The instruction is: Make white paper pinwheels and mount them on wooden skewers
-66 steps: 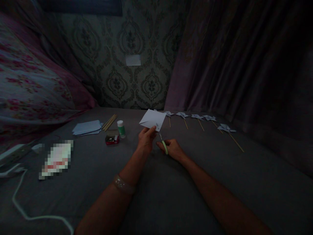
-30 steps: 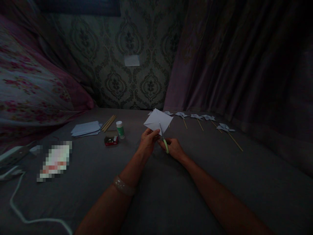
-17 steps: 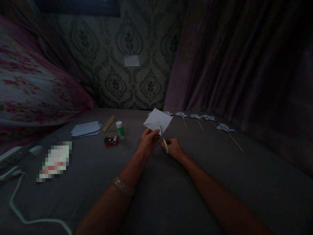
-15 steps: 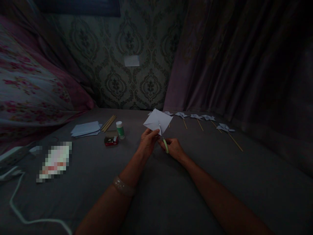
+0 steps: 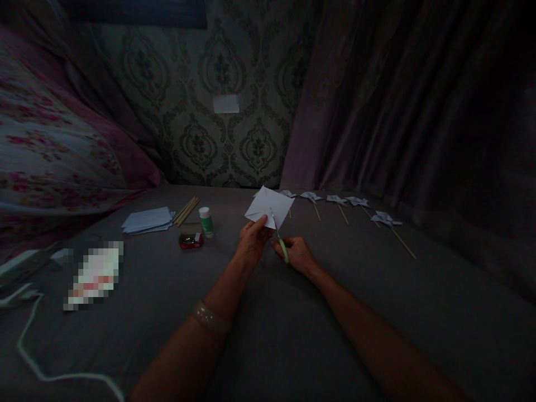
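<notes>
Held up in front of me is a white square sheet of paper [image 5: 274,202], turned corner-down, with slits running in from its corners. My left hand [image 5: 252,240] pinches its lower left part, the thumb on top. In my right hand [image 5: 297,252] is a pair of scissors [image 5: 283,249] with light green handles. Their blades lie along the sheet's lower corner and point toward its middle. Behind the sheet, paper pinwheels [image 5: 310,197] on wooden sticks lie in a row toward the right; one is partly hidden by the sheet.
On the grey-covered surface to the left are a paper stack [image 5: 147,220], wooden sticks [image 5: 187,210], a glue bottle [image 5: 206,222] and a small red box [image 5: 190,240]. A blurred-out packet [image 5: 94,274], a power strip [image 5: 23,265] and a white cable [image 5: 62,377] lie farther left.
The paper has shifted slightly left and tilted. My left thumb has moved up onto it, while the scissors have stayed nearly in place.
</notes>
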